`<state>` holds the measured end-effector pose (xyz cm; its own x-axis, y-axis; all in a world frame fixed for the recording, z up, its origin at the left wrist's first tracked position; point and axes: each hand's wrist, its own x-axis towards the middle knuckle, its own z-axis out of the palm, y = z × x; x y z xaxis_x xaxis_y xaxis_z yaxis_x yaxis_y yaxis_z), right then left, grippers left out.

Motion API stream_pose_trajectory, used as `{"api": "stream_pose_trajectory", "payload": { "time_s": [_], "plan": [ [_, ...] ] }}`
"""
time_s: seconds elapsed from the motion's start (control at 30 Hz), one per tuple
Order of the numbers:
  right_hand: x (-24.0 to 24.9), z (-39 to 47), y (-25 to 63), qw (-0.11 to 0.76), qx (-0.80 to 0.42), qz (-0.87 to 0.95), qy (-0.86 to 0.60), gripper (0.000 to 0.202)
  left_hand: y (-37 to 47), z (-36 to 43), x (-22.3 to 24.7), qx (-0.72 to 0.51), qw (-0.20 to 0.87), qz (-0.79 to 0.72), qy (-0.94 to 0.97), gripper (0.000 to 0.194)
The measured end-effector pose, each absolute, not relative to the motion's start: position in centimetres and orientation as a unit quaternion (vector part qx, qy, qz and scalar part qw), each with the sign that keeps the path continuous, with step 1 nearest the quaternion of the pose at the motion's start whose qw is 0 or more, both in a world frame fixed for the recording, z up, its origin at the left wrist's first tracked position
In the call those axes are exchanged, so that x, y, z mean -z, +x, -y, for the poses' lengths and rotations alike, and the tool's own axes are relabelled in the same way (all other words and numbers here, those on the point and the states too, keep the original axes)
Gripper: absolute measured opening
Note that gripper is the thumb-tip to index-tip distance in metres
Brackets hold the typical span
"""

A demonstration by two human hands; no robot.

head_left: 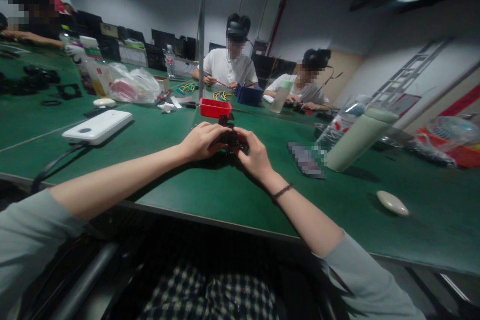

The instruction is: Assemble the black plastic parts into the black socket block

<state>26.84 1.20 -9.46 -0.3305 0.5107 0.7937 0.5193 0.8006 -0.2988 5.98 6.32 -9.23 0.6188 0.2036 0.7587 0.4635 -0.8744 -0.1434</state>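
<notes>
Both of my hands meet over the green table (180,180), around a small black part (229,136) of uneven shape whose kind I cannot make out. My left hand (204,141) grips it from the left, thumb and fingers pressed on it. From the right, my right hand (253,152) pinches it with thumb and forefinger. My fingers hide much of the part, and a piece of it sticks up above them. Just beyond my hands sits a red plastic box (215,108).
A white power bank (98,127) with a cable lies left. To the right are a phone (306,160), a green tumbler (362,140), a water bottle (343,122) and a pale oval object (392,203). Co-workers sit across the table near a blue box (249,95). A plastic bag (131,85) lies back left.
</notes>
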Motion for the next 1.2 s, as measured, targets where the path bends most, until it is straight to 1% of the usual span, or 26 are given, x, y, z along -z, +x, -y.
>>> {"api": "stream_pose_trajectory", "payload": {
  "time_s": [0.23,0.5,1.2],
  "plan": [
    [9.43,-1.2,26.82,0.479,0.0,0.815,-0.327,0.046,6.01,-6.36,9.27,0.401,0.181,0.185,-0.879,0.036],
    [9.5,-1.21,26.87,0.479,0.001,0.815,-0.324,0.049,5.89,-6.53,9.4,0.387,0.161,0.202,-0.885,0.038],
    [9.54,-1.19,26.84,0.481,0.033,0.81,-0.335,0.049,5.93,-6.47,9.27,0.386,0.163,0.196,-0.886,0.039]
  ]
}}
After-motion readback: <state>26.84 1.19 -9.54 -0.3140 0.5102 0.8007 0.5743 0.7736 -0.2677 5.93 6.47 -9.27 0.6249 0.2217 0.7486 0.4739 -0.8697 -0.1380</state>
